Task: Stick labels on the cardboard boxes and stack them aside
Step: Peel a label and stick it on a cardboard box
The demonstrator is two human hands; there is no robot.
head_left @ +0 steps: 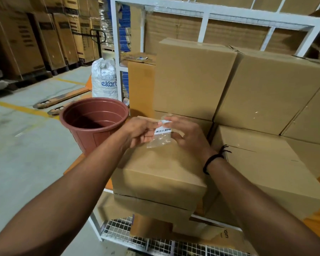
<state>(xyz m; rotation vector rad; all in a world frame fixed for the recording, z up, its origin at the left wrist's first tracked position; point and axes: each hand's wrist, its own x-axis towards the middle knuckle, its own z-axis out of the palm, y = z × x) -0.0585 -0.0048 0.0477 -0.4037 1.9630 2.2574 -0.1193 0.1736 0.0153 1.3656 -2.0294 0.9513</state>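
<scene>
Head, left hand (pixel 140 132), right hand (pixel 188 137) pinching label (pixel 163 130)

The left hand (pixel 142 133) and right hand (pixel 187 136) are pinching a white barcode label on clear backing film (pixel 162 133) above a plain brown cardboard box (pixel 161 170); a reddish-brown plastic bucket (pixel 92 124) is standing just beside it.

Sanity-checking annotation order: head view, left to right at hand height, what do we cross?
brown pot → left hand → barcode label → right hand → black wristband → low cardboard box
</scene>
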